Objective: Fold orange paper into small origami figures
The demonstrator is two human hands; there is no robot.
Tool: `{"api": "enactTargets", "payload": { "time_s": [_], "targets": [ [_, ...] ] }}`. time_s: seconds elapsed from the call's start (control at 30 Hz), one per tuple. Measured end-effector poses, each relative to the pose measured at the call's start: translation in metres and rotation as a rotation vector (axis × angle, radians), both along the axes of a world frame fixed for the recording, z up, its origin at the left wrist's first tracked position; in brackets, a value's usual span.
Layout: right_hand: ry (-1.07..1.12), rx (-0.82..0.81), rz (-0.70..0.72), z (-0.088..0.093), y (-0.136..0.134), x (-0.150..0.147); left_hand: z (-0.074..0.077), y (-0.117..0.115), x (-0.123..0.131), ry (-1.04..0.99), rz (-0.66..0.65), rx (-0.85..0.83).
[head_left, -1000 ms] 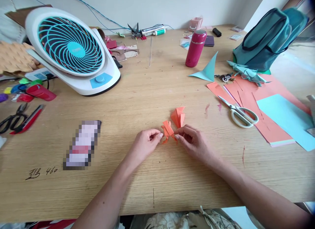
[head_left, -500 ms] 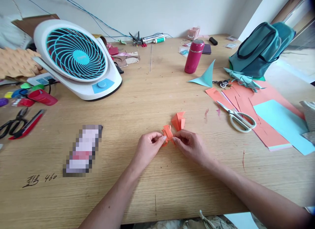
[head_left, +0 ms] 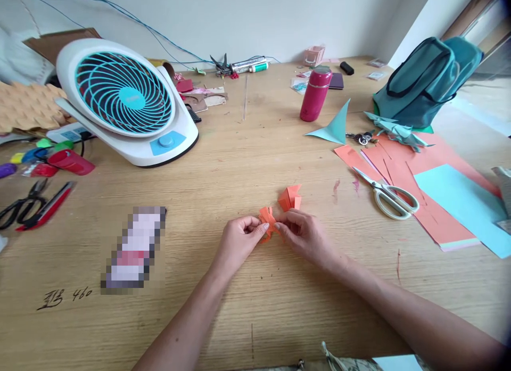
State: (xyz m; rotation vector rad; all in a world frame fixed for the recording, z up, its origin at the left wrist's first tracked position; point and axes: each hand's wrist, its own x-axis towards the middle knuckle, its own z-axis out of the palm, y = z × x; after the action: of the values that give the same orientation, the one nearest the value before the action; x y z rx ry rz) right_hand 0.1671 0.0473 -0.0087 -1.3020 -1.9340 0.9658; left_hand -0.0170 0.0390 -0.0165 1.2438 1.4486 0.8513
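A small folded orange paper piece (head_left: 266, 217) rests on the wooden table (head_left: 247, 147) in front of me. My left hand (head_left: 241, 242) pinches its left side with thumb and fingers. Closed on its right side is my right hand (head_left: 305, 235). A second pleated orange paper piece (head_left: 290, 196) stands just behind my right hand, not touched.
A white and teal fan (head_left: 123, 102) stands at the back left. White-handled scissors (head_left: 389, 192) lie on orange and light blue paper sheets (head_left: 435, 190) at the right. A pink bottle (head_left: 315, 93), a teal paper cone (head_left: 333, 129), a teal bag (head_left: 423, 81) and black scissors (head_left: 19, 206) are around.
Both hands have drawn closer together on the orange paper piece, and it looks more squeezed. The view has shifted slightly.
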Motion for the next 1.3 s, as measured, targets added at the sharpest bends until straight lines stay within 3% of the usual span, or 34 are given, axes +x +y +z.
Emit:
{"api": "enactTargets", "payload": {
  "time_s": [0.17,0.33,0.53,0.73,1.03,1.2,1.3],
  "targets": [
    [0.048,0.069,-0.071,0.001,0.006,0.017,0.011,0.015,-0.012,-0.021,0.132,-0.028],
    [-0.019,0.171,-0.266,-0.016,0.024,0.045,0.025,0.062,-0.031,-0.012,0.289,0.034],
    [-0.264,0.173,-0.211,-0.025,0.028,0.034,0.015,0.095,-0.035,0.015,0.303,0.04],
    [-0.388,0.208,-0.207,-0.028,0.022,0.014,0.005,0.095,-0.041,-0.016,0.264,0.011],
    [-0.279,0.12,-0.228,-0.028,0.023,0.014,-0.006,0.09,-0.047,-0.018,0.28,0.076],
    [-0.419,0.275,-0.253,-0.033,0.022,0.011,-0.005,0.071,-0.045,0.05,0.302,0.17],
    [-0.372,0.27,-0.226,-0.035,0.023,0.012,-0.001,0.052,-0.033,0.089,0.235,0.215]
  ]
}}
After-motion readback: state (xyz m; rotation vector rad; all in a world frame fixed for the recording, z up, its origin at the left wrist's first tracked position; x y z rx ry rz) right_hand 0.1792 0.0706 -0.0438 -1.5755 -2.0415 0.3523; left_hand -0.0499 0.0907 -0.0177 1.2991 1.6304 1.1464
